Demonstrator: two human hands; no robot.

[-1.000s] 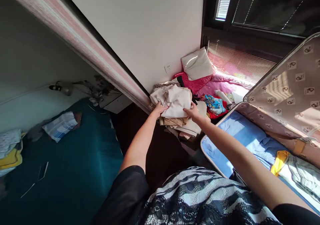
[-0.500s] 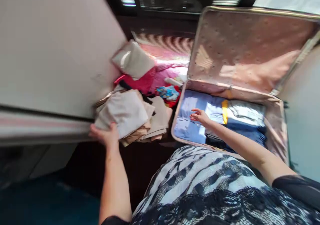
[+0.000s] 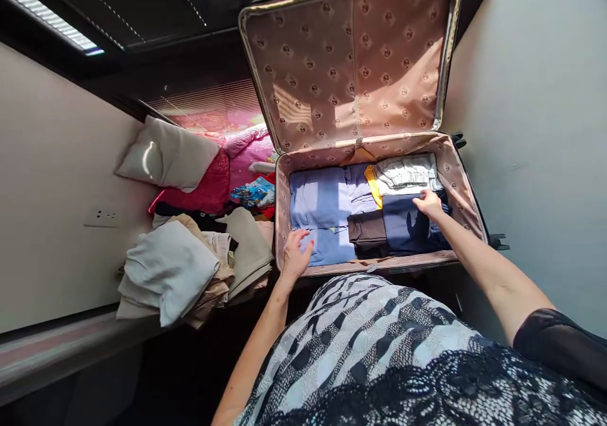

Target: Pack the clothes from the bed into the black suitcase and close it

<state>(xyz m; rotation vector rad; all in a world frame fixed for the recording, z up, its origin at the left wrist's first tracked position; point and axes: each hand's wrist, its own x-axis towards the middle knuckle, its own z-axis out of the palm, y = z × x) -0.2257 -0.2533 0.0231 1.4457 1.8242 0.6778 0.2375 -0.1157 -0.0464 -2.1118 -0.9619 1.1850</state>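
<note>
An open suitcase (image 3: 327, 146) with a pink patterned lining lies in front of me, its lid raised. Folded blue clothes (image 3: 317, 192) fill its left end. Over their near corner is my left hand (image 3: 296, 254), fingers spread and holding nothing. At the right end, my right hand (image 3: 429, 205) touches or hovers just over folded navy clothes (image 3: 403, 224), fingers slightly apart with nothing visible in them. Beyond it lie folded light grey clothes (image 3: 408, 172) with a yellow piece (image 3: 373, 186) beside them. A dark brown folded garment (image 3: 367, 233) sits between the blue and navy ones.
Left of the suitcase is a pile of folded beige and white clothes (image 3: 171, 265). Behind it are a white pillow (image 3: 175, 154), pink fabric (image 3: 208, 186) and a bright blue patterned cloth (image 3: 253, 192). Walls stand on both sides, the left with a socket (image 3: 102, 217).
My view has swung right. My left hand has moved from the pile of beige clothes to the suitcase's near left corner. My right hand has gone from above the blue clothes to the navy ones.
</note>
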